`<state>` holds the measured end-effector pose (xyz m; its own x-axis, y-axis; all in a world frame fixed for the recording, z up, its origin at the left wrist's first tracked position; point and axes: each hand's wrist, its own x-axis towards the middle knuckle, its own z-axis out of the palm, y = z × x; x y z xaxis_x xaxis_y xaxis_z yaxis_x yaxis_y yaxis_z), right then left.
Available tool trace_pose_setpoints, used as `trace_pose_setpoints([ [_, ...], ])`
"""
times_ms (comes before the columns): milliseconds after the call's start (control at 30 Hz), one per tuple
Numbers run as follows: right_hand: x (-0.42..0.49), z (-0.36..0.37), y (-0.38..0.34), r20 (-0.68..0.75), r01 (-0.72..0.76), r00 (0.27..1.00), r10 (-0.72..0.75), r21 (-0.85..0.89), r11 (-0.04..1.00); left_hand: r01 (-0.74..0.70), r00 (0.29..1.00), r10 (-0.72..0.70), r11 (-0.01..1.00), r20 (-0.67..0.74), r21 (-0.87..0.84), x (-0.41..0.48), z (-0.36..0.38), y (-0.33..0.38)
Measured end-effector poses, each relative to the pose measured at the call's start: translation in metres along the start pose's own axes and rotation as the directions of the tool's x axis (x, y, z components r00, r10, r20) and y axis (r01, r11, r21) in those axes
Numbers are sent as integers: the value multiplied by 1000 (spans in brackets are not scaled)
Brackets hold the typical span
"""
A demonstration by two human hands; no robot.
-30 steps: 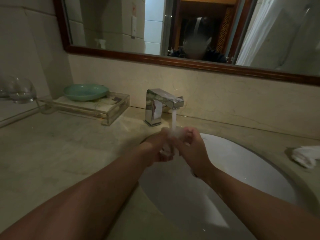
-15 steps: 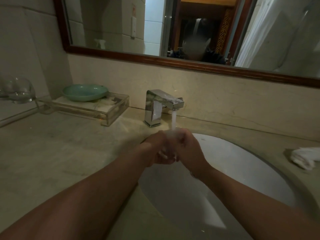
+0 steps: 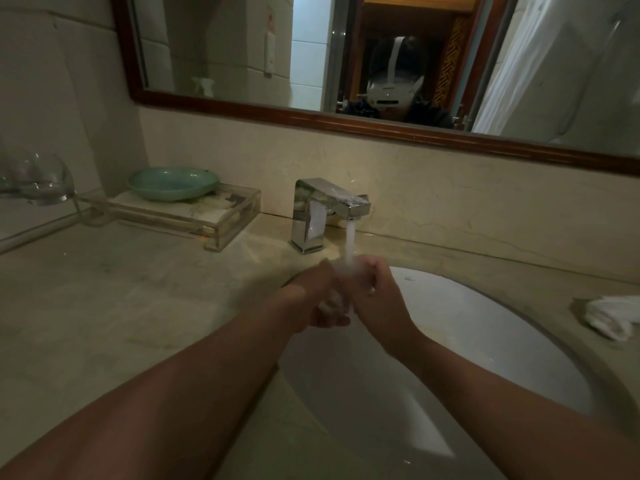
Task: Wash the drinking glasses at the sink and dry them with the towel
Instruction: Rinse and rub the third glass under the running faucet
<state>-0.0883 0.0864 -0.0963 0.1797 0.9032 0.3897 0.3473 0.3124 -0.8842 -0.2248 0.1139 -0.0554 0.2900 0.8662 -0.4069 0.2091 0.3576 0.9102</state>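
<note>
One mottled beige counter, one oval white sink. Left hand and right hand curled together under stream from one square chrome tap; hold too blurred to tell. One crumpled white towel right of sink; one clear glass far left.

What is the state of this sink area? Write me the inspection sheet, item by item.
Surface: beige stone counter around a white basin.
Job's things: chrome faucet running; clear glasses at the far left edge; white towel crumpled on the counter right of the basin.
Clutter: green dish on a clear tray, left of the faucet.
Grippers: left hand and right hand together under the stream, fingers curled; blur hides whether they hold a glass.
Cables: nothing seen.
Surroundings: wood-framed mirror above the backsplash.
</note>
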Motion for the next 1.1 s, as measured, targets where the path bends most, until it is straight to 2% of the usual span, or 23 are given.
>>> trace_pose_setpoints([
  [67, 0, 4, -1, 6, 40, 999, -40, -38, 998, 46, 999, -46, 999, 21, 4, -2, 0, 0],
  [133, 2, 4, 2, -50, 59, 997, -64, -98, 993, 55, 998, -54, 998, 16, -41, -2, 2, 0],
  [233, 7, -1, 10, -129, 0, 992, -11, -86, 996, 50, 999, -49, 995, 6, -92, -1, 3, -1],
  [333, 4, -1, 10, -17, -35, 999, 34, -44, 998, 20, 1000, -20, 999, -5, -27, 0, 4, -4],
  [433, -1, 3, 7, 77, 36, 997, -26, -131, 991, 64, 997, -64, 998, -45, -17, 6, 2, -3],
  [533, 2, 2, 4, 3, 47, 999, -48, -202, 978, 138, 990, -138, 990, -31, -28, 8, 4, -2],
  [667, 6, -6, 7, -99, 16, 995, -30, -136, 991, 111, 993, -113, 993, -34, -49, 15, 5, -2],
  [767, 1, -5, 2, -25, 51, 998, -53, -70, 996, 111, 992, -108, 993, 71, -40, 7, 1, 2],
  [833, 0, -2, -2, -1, 88, 996, -89, -83, 993, 150, 981, -137, 984, 137, -95, 3, 0, 3],
  [1000, 7, 2, 3, -148, 15, 988, -33, -120, 993, 149, 988, -139, 969, 66, -197, -1, 5, 1],
  [1100, 4, -2, 4, -112, -7, 994, -6, -111, 994, 134, 990, -124, 976, 65, -172, -4, 5, 1],
])
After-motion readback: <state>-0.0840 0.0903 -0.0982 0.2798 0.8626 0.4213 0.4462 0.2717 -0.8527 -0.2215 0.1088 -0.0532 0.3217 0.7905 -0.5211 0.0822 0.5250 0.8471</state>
